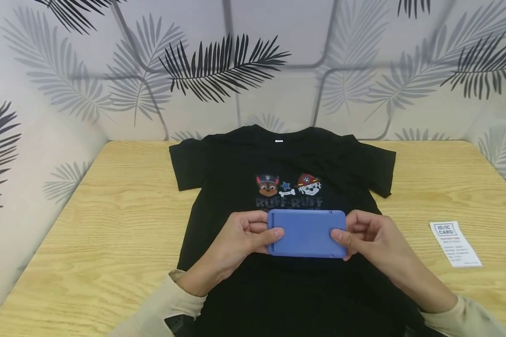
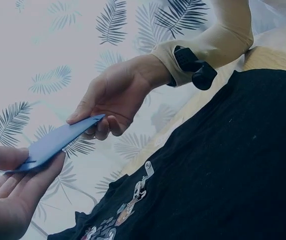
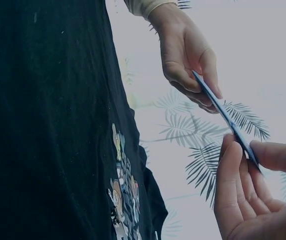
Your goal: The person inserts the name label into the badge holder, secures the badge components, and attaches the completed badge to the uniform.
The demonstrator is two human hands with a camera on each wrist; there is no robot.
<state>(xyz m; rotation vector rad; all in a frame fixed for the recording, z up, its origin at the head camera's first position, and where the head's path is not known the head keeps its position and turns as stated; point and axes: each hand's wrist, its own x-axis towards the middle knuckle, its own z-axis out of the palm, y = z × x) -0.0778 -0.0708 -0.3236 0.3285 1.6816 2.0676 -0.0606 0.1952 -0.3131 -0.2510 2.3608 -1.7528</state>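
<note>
The head view looks down and forward over the table [image 1: 109,224] toward its far edge. Both wrist views (close, low, tilted upward) share the blue card holder [image 2: 58,141] and shirt [image 3: 48,125].

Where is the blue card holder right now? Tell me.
In the head view the blue card holder is centre frame, held above the black T-shirt, pinched between the left hand and right hand.
</note>
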